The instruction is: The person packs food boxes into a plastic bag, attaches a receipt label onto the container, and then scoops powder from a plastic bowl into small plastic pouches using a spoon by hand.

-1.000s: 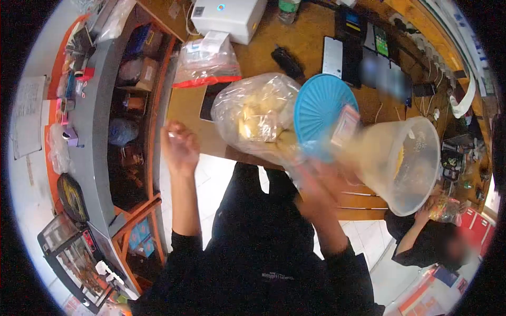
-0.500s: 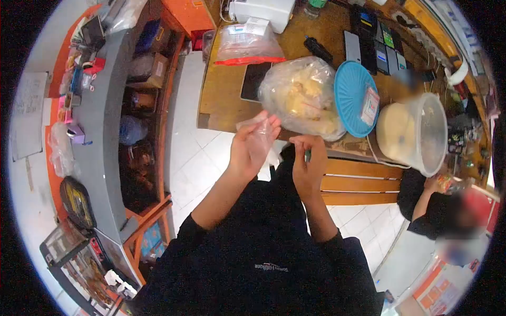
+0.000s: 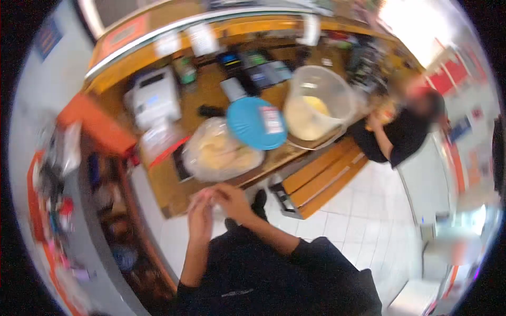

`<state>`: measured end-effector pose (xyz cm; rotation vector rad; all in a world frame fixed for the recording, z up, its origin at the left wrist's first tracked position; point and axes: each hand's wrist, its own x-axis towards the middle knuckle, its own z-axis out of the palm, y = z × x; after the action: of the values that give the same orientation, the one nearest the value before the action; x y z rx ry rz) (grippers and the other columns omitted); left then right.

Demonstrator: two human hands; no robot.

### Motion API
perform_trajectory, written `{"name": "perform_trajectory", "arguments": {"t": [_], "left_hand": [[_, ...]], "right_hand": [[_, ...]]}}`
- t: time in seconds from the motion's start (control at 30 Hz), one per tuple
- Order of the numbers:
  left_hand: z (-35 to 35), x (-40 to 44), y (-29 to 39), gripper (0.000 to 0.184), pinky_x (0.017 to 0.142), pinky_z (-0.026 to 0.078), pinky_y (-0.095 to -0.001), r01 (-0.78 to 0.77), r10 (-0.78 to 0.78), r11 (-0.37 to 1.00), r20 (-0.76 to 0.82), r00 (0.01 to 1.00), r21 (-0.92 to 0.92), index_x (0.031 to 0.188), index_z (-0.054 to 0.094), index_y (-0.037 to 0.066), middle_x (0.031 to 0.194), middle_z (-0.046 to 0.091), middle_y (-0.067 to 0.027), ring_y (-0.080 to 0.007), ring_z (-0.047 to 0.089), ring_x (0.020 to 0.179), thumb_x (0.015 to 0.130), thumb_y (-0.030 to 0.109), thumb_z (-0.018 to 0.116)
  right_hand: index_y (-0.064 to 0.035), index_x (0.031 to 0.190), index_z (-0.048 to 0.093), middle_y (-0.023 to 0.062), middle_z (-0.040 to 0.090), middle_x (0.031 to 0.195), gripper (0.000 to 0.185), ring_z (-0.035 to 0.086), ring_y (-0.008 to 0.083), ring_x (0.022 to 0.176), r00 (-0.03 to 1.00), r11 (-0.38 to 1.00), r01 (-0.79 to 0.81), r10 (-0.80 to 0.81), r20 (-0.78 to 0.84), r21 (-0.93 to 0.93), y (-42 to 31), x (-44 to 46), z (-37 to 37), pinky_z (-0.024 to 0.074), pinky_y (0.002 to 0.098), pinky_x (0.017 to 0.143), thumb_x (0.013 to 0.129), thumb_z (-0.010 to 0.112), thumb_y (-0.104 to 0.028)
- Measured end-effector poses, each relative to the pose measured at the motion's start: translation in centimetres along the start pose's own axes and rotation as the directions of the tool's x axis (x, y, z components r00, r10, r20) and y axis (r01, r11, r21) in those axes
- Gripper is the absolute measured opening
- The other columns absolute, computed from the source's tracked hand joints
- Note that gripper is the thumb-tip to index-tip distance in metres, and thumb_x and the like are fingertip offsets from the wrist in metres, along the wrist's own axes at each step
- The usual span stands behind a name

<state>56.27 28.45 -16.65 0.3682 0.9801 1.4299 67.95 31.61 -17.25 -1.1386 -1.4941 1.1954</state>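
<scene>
My left hand [image 3: 200, 217] is raised in front of the table edge, its fingers curled and closed. A small clear plastic bag [image 3: 217, 210] shows faintly between my hands, smeared by motion. My right hand [image 3: 233, 203] meets it from the right, fingertips pressed against the left fingertips; what they pinch is hidden. Just beyond both hands, a large clear bag of pale yellow food pieces [image 3: 219, 152] rests on the table. Leaning over its right side is a blue ribbed lid [image 3: 253, 125] with a small printed packet [image 3: 270, 120] on top.
A translucent bucket [image 3: 321, 100] with pale contents stands right of the lid. Several phones [image 3: 259, 76], a white printer [image 3: 155, 97] and a red-edged plastic bag [image 3: 159, 141] are on the wooden table [image 3: 163, 192]. A wooden bench [image 3: 324, 171] stands below; a person [image 3: 408, 126] sits at the right.
The view has swung right and tilted up, so table things appear further left. My hands have come together; the left palm, open under the small plastic bag before, is now closed.
</scene>
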Motion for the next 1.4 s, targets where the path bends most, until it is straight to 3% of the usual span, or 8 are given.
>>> {"name": "perform_trajectory", "arguments": {"t": [0.4, 0.57, 0.73, 0.8, 1.03, 1.2, 1.3, 1.4], "left_hand": [[8.4, 5.3, -2.0, 0.011, 0.067, 0.046, -0.0236, -0.298, -0.201, 0.575, 0.485, 0.851, 0.762, 0.087, 0.064, -0.001, 0.080, 0.065, -0.0039, -0.0089, 0.057, 0.074, 0.077, 0.005, 0.067], [10.4, 10.7, -9.1, 0.013, 0.064, 0.044, -0.0238, -0.491, -0.160, 0.577, 0.680, 0.716, 0.653, 0.084, 0.065, 0.002, 0.077, 0.063, -0.0031, -0.0088, 0.055, 0.070, 0.074, 0.010, 0.066], [19.3, 7.7, -10.0, 0.016, 0.064, 0.044, -0.0233, -0.336, -0.573, 0.525, 0.617, 0.539, 0.782, 0.086, 0.066, 0.004, 0.077, 0.063, -0.0011, -0.0076, 0.055, 0.069, 0.080, 0.018, 0.068], [19.7, 6.7, -12.5, 0.017, 0.064, 0.044, -0.0231, -0.266, -0.645, 0.534, 0.590, 0.486, 0.803, 0.087, 0.066, 0.004, 0.077, 0.064, -0.0011, -0.0080, 0.055, 0.069, 0.080, 0.020, 0.068], [17.9, 6.6, -14.9, 0.020, 0.065, 0.044, -0.0222, -0.344, -0.801, 0.512, 0.582, 0.141, 0.787, 0.090, 0.066, 0.004, 0.082, 0.066, -0.0034, -0.0079, 0.057, 0.074, 0.080, 0.021, 0.068], [16.6, 4.8, -14.6, 0.020, 0.060, 0.040, -0.0190, -0.444, -0.925, 0.353, 0.378, -0.033, 0.824, 0.090, 0.066, 0.004, 0.078, 0.065, -0.0004, -0.0057, 0.054, 0.067, 0.079, 0.020, 0.069], [13.6, 2.3, -16.1, 0.019, 0.059, 0.039, -0.0190, -0.372, -0.905, 0.369, 0.237, -0.353, 0.852, 0.089, 0.066, 0.004, 0.076, 0.064, 0.0004, -0.0051, 0.052, 0.065, 0.079, 0.020, 0.070], [9.5, -0.6, -16.8, 0.018, 0.060, 0.039, -0.0188, -0.542, -0.890, 0.250, -0.030, -0.455, 0.803, 0.087, 0.065, 0.003, 0.077, 0.063, -0.0001, -0.0055, 0.052, 0.066, 0.079, 0.019, 0.070]], "right_hand": [[-0.0058, 0.081, 0.059, 0.0094, 0.053, 0.077, 0.013, 0.058, 0.0281, 0.080, 0.982, 0.752, 0.170, -0.187, 0.042, -0.637, -3.6, 0.3, -15.2, 0.0468, 0.0383, 0.065, 0.080, 0.060, -0.019], [0.0011, 0.092, 0.061, 0.0145, 0.059, 0.090, 0.028, 0.060, 0.0283, 0.087, 0.892, 0.905, 0.407, -0.423, -0.158, -0.125, -18.2, -1.5, -21.1, 0.0477, 0.0347, 0.074, 0.092, 0.049, -0.025], [0.0090, 0.103, 0.056, 0.0201, 0.059, 0.102, 0.030, 0.058, 0.0281, 0.096, 0.644, 0.623, 0.760, -0.761, -0.083, 0.188, -22.9, -2.8, -21.6, 0.0446, 0.0310, 0.084, 0.094, 0.042, -0.017], [0.0071, 0.083, 0.065, 0.0225, 0.063, 0.084, 0.049, 0.061, 0.0353, 0.075, 0.138, 0.145, 0.989, -0.931, -0.337, 0.004, -23.6, 0.4, -20.1, 0.0508, 0.0381, 0.062, 0.096, 0.029, -0.023], [0.0106, 0.087, 0.063, 0.0241, 0.062, 0.089, 0.057, 0.061, 0.0332, 0.080, 0.616, 0.484, 0.786, -0.666, -0.421, 0.384, -25.3, -3.5, -18.0, 0.0487, 0.0378, 0.075, 0.096, 0.020, -0.026], [0.0125, 0.094, 0.060, 0.0277, 0.059, 0.096, 0.053, 0.058, 0.0348, 0.088, 0.432, 0.457, 0.884, -0.712, -0.553, 0.103, -25.6, -6.1, -11.8, 0.0455, 0.0392, 0.078, 0.097, 0.021, -0.024], [0.0131, 0.095, 0.059, 0.0284, 0.058, 0.099, 0.051, 0.057, 0.0350, 0.090, -0.004, 0.076, 0.992, -0.781, -0.625, -0.102, -24.7, -4.9, -8.2, 0.0427, 0.0410, 0.081, 0.097, 0.022, -0.022], [0.0117, 0.097, 0.058, 0.0236, 0.058, 0.102, 0.047, 0.057, 0.0307, 0.091, 0.371, 0.545, 0.834, -0.675, -0.638, -0.091, -26.4, -9.6, -5.1, 0.0416, 0.0401, 0.083, 0.097, 0.024, -0.021]]}}
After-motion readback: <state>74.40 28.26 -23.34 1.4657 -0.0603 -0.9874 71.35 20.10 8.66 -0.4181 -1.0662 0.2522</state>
